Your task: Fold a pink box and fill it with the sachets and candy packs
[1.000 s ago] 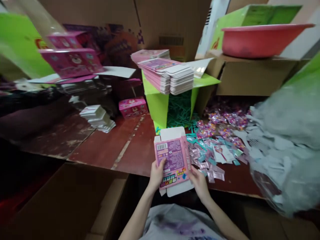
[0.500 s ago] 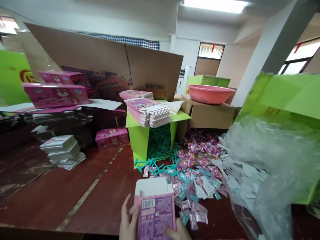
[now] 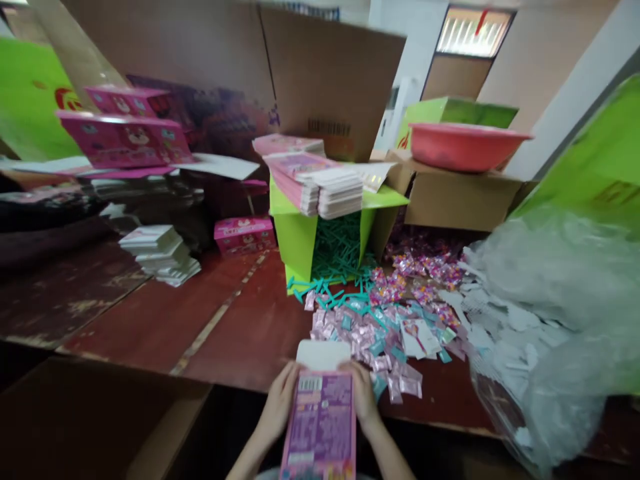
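Pink-and-purple printed cardboard box [image 3: 321, 420], white flap [image 3: 324, 353] at its far end, is held at its sides between the left hand [image 3: 281, 398] and right hand [image 3: 363, 395], at the dark red desk's [image 3: 250, 343] near edge.

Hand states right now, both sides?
Left hand: holding the left edge of the purple-and-pink carton, near its white top flap.
Right hand: holding the same carton's right edge.

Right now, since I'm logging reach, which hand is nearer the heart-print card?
Right. The right hand, holding the right side of the pink-purple carton, is left of the heart-print card and nearer the person. The left hand, on the carton's opposite side, is farther left.
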`<state>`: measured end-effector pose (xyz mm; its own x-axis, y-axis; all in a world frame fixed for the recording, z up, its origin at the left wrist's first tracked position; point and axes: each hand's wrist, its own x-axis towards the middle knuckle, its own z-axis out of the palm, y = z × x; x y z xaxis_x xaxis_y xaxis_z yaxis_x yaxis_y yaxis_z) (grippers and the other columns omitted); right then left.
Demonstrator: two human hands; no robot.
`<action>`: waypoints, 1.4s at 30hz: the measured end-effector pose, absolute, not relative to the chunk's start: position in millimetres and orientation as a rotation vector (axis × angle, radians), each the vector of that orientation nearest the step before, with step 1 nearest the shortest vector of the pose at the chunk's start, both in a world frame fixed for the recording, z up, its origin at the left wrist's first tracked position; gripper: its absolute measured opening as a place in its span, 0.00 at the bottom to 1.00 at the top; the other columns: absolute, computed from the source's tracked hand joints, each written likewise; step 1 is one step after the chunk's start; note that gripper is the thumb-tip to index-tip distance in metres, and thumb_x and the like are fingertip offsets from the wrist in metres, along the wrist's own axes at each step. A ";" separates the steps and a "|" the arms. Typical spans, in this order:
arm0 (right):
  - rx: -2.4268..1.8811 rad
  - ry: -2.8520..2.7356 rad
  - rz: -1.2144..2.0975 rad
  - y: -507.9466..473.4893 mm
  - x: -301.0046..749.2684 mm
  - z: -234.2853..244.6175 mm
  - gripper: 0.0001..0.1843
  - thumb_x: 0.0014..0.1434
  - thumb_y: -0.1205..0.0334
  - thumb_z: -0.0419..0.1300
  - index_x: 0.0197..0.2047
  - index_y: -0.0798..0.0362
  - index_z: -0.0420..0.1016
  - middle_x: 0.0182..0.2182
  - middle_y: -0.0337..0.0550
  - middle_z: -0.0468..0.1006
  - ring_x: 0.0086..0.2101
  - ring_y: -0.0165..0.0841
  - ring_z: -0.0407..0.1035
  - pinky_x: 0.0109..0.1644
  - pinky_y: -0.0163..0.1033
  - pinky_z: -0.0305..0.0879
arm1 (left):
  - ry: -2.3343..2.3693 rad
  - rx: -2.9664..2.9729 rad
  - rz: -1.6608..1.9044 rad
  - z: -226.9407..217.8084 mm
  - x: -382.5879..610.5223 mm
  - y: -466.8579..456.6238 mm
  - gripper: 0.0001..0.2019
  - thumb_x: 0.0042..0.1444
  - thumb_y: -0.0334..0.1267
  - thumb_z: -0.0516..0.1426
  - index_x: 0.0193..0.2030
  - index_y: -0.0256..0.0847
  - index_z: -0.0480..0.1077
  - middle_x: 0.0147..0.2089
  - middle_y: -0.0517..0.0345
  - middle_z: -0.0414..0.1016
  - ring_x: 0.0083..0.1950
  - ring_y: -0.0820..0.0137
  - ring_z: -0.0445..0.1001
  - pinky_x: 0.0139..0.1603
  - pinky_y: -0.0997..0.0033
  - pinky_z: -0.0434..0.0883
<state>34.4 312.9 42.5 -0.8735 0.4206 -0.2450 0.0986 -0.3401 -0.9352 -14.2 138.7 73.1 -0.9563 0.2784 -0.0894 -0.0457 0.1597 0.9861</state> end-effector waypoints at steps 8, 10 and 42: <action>-0.717 -1.614 2.248 303.5 24.0 27.5 0.14 0.52 0.51 0.61 0.35 0.53 0.69 0.27 0.36 0.73 0.28 0.29 0.67 0.33 0.32 0.62 | 2.210 -0.092 2.113 41.2 -24.7 157.0 0.13 0.54 0.47 0.57 0.34 0.37 0.68 0.28 0.62 0.68 0.29 0.74 0.67 0.31 0.78 0.63; -0.714 -1.663 2.190 303.0 24.8 23.5 0.14 0.53 0.50 0.61 0.31 0.53 0.68 0.26 0.36 0.73 0.28 0.29 0.67 0.33 0.32 0.61 | 2.189 -0.098 2.117 39.2 -22.0 157.2 0.14 0.51 0.47 0.60 0.29 0.38 0.65 0.24 0.64 0.66 0.26 0.75 0.66 0.27 0.78 0.61; -0.133 -2.136 2.180 343.3 82.9 20.2 0.09 0.49 0.59 0.67 0.35 0.52 0.76 0.46 0.52 0.77 0.45 0.39 0.74 0.43 0.41 0.73 | 1.959 -0.275 2.159 16.3 22.4 158.9 0.16 0.50 0.41 0.56 0.46 0.42 0.61 0.42 0.56 0.75 0.46 0.66 0.73 0.50 0.65 0.66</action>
